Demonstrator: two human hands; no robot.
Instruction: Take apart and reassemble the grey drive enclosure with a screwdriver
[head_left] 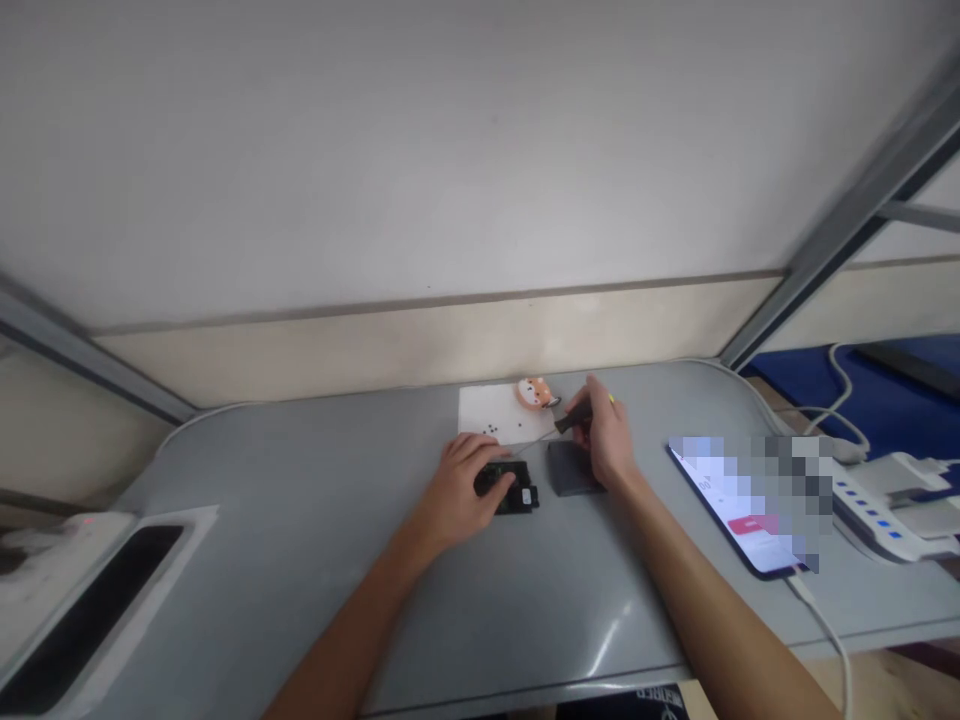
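My left hand [465,492] is closed around the left side of a small black electronic device [517,499], its thumb lying across the top. A small white label shows on the device, which rests on the grey table. My right hand [606,435] grips the dark handle of a screwdriver [572,415]. The thin shaft slants down to the left toward the far edge of the device; whether the tip touches it I cannot tell. Under my right hand lies a flat dark rectangular piece [571,470], partly covered by it. Several tiny dark screws [491,429] sit on white paper [480,405] behind the device.
An orange-and-white animal-faced object [533,393] rests on the paper. To the right are a lit phone [739,510] with a cable and a white power strip [874,510]. A black-and-white flat item [105,615] lies at left. Metal posts [832,240] and a wall bound the table.
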